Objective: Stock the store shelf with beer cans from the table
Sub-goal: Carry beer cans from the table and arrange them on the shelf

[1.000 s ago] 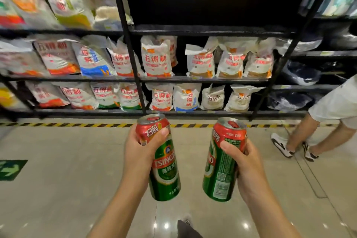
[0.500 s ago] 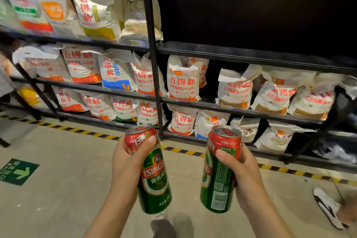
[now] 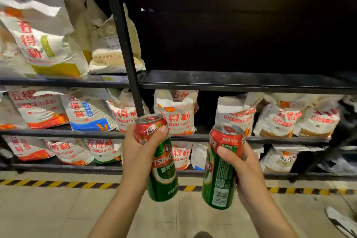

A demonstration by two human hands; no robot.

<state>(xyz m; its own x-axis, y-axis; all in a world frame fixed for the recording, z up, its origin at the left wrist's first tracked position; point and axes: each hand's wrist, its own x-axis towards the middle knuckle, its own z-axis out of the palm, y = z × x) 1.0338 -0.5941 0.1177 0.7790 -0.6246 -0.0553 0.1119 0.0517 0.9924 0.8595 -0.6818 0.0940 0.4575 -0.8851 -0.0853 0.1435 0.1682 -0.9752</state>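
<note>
Gripping one beer can in each hand, the person faces the shelf. The left hand (image 3: 139, 152) wraps the left can (image 3: 160, 158); the right hand (image 3: 245, 166) wraps the right can (image 3: 222, 168), fingers (image 3: 228, 155) across its upper half. Smooth metal, likely heavy if full and somewhat slippery, so a mid-body hold suits. An empty black shelf (image 3: 241, 80) lies far right, flour bags (image 3: 174, 114) below it, tiled floor (image 3: 48, 210) underfoot.

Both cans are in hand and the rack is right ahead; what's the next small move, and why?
Probably lift both cans up and forward onto the bare black shelf. The left hand grips one can, the right hand the other, both upright, below that shelf; the lower shelves hold flour bags.
</note>
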